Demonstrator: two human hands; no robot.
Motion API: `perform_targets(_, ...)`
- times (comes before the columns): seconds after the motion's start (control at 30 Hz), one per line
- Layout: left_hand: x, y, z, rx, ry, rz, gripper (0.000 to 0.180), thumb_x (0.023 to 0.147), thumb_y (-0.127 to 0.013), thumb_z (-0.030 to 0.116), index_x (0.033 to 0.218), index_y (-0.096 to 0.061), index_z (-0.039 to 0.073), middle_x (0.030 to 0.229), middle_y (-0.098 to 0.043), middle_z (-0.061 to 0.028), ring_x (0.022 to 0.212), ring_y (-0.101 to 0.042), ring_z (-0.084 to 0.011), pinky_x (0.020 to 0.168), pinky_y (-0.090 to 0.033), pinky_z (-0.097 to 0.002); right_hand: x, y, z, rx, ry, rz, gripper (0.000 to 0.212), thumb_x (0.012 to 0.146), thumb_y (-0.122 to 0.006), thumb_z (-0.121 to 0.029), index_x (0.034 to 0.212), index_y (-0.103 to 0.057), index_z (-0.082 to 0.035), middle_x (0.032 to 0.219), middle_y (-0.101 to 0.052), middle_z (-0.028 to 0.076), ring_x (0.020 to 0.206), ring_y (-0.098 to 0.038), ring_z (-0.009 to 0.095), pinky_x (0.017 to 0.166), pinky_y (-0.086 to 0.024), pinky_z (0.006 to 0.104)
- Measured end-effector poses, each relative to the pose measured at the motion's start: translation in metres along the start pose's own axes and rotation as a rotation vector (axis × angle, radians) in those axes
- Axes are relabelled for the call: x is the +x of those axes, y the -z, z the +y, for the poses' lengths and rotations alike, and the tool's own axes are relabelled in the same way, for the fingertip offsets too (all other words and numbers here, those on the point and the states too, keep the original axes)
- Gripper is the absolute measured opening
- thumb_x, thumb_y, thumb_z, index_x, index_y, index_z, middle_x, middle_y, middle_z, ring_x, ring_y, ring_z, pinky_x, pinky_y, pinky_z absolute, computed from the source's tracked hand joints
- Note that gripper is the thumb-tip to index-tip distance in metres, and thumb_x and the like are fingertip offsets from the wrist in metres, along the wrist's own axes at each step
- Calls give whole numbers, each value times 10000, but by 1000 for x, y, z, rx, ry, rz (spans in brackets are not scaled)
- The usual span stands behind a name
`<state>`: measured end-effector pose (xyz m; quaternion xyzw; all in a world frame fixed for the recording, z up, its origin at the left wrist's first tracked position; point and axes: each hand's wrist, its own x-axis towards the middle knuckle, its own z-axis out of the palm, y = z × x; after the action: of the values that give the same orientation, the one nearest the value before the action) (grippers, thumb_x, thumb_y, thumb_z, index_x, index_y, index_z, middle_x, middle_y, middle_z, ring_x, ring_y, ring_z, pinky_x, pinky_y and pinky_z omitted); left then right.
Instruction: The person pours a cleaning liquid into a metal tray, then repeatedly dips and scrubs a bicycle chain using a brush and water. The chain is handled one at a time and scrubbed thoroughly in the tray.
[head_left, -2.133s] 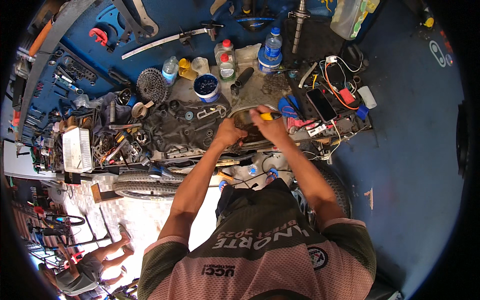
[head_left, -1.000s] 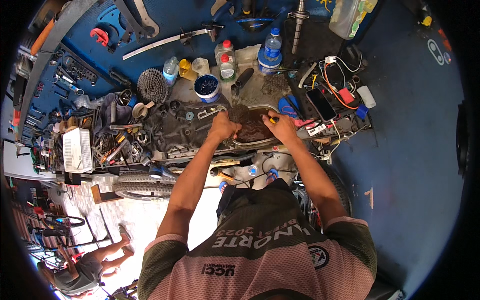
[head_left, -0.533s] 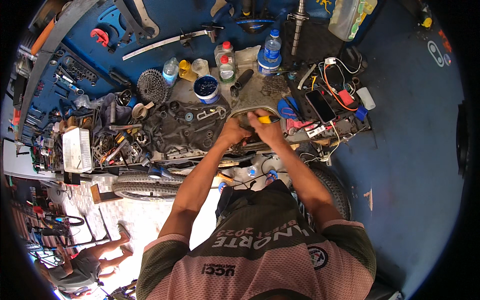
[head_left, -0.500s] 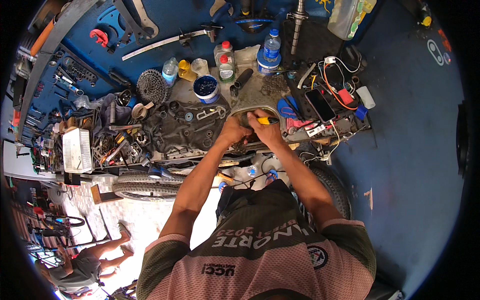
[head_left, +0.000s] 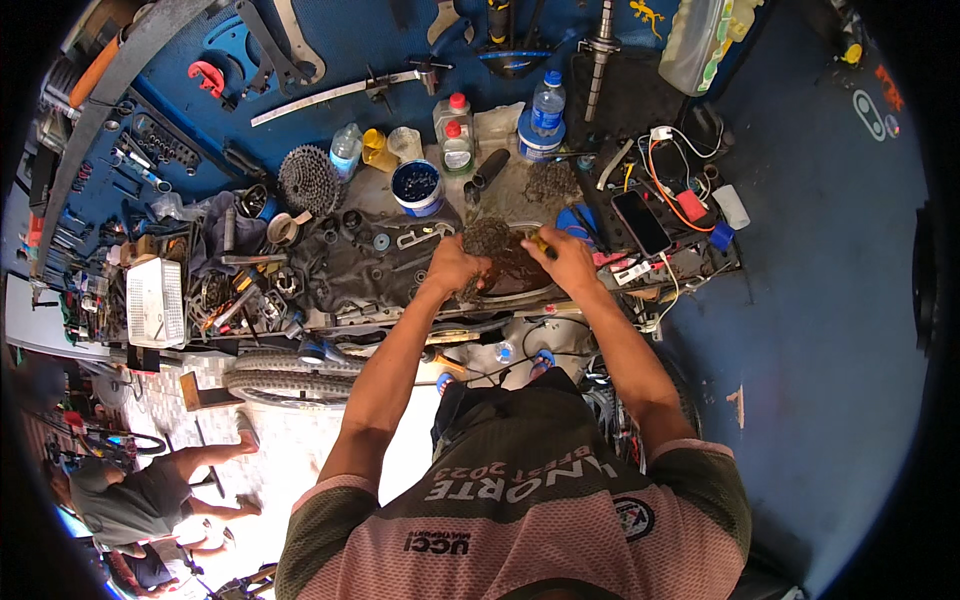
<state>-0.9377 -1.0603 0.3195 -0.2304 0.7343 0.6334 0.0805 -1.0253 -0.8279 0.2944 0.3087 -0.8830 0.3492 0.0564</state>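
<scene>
My left hand (head_left: 455, 268) is closed on a greyish-brown, rough-textured clump (head_left: 488, 238), whose kind I cannot make out. Both are above the near-left side of a metal-rimmed tray (head_left: 525, 296) with dark brown liquid in it. My right hand (head_left: 565, 258) grips a tool with a yellow and black handle (head_left: 541, 243) over the tray's right side; its working end is hidden. Another similar greyish-brown clump (head_left: 551, 184) lies on the bench beyond the tray. Left of the tray is a black, grimy cloth (head_left: 350, 262) with small metal parts on it.
A blue-and-white tub (head_left: 417, 188), several bottles and a bicycle cassette (head_left: 309, 181) stand at the back. A phone (head_left: 641, 222) and cables lie at right. A white basket (head_left: 156, 303) and loose tools fill the left. A person (head_left: 150, 500) is at lower left.
My hands have moved apart. The clump has risen higher in my left hand, and my right hand has shifted right with the yellow-handled tool. More brown liquid shows.
</scene>
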Motion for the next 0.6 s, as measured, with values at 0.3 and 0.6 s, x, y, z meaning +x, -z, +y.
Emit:
perform_targets(0.3,-4,-6,-1,-382,-16,8,402,859,-763,-61,1191,-546,-129,823,-710,-161,598,-666,-199,502,-543,-360,4,5,37,-316,360,-231,415,824,-763,-84,1235,-719,-122,1210,-698,111,1178,-644,329,973,-555,463)
perform_targets(0.6,-11,-14,2,-365,-44,-2,340,864,-734,-77,1168,-583,-97,855,-718,-135,588,-659,-199,514,-545,-349,147,63,21,140,53,391,472,955,-751,-290,1337,-643,-36,1262,-685,225,1197,-635,419,1029,-513,483)
